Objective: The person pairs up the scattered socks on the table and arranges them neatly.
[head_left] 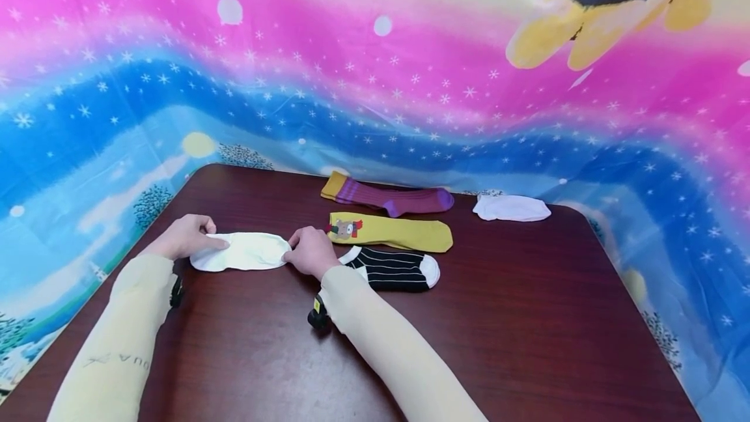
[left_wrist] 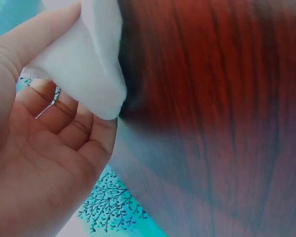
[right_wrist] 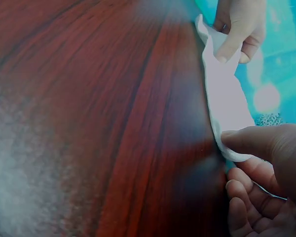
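Observation:
A white sock (head_left: 252, 251) is stretched flat between both hands at the left part of the table. My left hand (head_left: 186, 237) pinches its left end, thumb on top; the left wrist view shows the thumb over the white fabric (left_wrist: 84, 64) and the fingers beneath. At the other end, my right hand (head_left: 312, 251) pinches the sock between thumb and fingers, also seen in the right wrist view with the sock (right_wrist: 227, 98) running away to the left hand (right_wrist: 241, 29). Just right of the right hand lies a black striped sock (head_left: 392, 269), partly hidden by that hand and wrist.
A yellow sock (head_left: 404, 233) with an animal picture lies behind the black one. Farther back is a purple sock (head_left: 387, 197) with a yellow cuff. Another white sock (head_left: 512, 208) lies at the back right of the brown table (head_left: 527, 344). A printed cloth (head_left: 351, 83) hangs behind.

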`<state>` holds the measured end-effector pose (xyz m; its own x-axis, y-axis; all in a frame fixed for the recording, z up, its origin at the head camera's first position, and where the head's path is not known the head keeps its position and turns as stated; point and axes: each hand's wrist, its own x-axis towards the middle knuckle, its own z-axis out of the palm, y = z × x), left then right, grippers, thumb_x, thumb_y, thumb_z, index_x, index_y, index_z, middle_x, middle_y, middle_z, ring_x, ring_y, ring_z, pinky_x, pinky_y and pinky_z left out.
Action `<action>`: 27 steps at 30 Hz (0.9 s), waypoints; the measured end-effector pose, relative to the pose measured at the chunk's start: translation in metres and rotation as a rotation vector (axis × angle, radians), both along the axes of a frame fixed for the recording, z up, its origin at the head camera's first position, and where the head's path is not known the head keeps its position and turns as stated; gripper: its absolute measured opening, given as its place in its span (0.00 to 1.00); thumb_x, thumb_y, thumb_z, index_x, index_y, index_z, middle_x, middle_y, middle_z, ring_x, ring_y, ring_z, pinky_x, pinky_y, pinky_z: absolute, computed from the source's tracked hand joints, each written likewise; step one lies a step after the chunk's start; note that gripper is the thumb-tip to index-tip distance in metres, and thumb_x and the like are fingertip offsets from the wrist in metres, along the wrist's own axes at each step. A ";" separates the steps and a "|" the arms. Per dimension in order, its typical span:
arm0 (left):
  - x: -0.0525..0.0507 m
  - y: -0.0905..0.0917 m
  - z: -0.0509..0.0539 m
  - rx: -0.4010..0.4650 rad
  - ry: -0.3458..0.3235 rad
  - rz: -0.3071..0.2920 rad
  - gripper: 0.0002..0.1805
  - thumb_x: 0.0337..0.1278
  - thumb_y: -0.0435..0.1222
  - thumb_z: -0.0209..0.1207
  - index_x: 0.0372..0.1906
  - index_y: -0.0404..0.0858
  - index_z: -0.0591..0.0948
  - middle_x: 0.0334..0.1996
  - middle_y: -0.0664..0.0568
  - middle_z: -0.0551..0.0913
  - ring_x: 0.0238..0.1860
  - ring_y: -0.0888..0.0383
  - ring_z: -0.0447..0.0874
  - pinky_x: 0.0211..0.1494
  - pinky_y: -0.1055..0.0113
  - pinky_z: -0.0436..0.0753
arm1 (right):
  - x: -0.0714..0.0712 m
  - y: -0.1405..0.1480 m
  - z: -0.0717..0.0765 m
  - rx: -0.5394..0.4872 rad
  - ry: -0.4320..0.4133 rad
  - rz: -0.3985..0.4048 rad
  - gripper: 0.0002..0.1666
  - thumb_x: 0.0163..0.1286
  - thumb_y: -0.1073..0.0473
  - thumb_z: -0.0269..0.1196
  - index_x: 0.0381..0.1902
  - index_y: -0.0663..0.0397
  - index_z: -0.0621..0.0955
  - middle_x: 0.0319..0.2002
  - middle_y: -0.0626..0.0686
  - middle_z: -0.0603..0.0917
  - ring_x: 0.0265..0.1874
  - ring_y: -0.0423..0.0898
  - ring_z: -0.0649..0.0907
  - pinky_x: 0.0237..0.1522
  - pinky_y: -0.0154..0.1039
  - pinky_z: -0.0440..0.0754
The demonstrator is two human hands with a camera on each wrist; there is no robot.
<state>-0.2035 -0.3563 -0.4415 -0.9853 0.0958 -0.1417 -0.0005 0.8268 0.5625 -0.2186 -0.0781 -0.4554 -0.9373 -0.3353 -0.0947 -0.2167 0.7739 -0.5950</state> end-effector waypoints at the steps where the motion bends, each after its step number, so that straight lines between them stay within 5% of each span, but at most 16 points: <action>1: 0.001 0.000 0.000 -0.002 -0.001 0.002 0.20 0.57 0.45 0.72 0.31 0.36 0.76 0.26 0.50 0.72 0.31 0.51 0.70 0.33 0.59 0.70 | 0.000 0.000 -0.001 -0.001 0.005 0.002 0.09 0.61 0.51 0.76 0.32 0.45 0.86 0.29 0.40 0.81 0.34 0.41 0.78 0.43 0.36 0.77; 16: -0.002 -0.003 0.008 -0.013 0.000 -0.021 0.22 0.63 0.46 0.68 0.45 0.28 0.86 0.41 0.38 0.84 0.40 0.45 0.77 0.35 0.59 0.77 | 0.002 0.009 0.002 -0.121 -0.012 -0.021 0.07 0.66 0.56 0.71 0.29 0.47 0.84 0.28 0.42 0.80 0.32 0.42 0.77 0.41 0.36 0.76; 22: -0.004 0.004 0.021 0.028 0.066 -0.017 0.23 0.73 0.43 0.59 0.55 0.24 0.81 0.52 0.29 0.79 0.46 0.41 0.77 0.41 0.55 0.79 | -0.005 0.016 0.006 -0.179 -0.028 -0.044 0.06 0.71 0.55 0.65 0.35 0.49 0.81 0.28 0.44 0.80 0.31 0.42 0.78 0.39 0.35 0.76; 27: -0.006 0.017 0.028 0.060 0.187 0.034 0.23 0.77 0.46 0.54 0.56 0.29 0.79 0.47 0.34 0.80 0.40 0.44 0.76 0.38 0.56 0.76 | -0.008 0.022 0.009 -0.286 -0.058 -0.049 0.06 0.74 0.56 0.62 0.38 0.51 0.77 0.24 0.46 0.82 0.26 0.40 0.80 0.36 0.36 0.75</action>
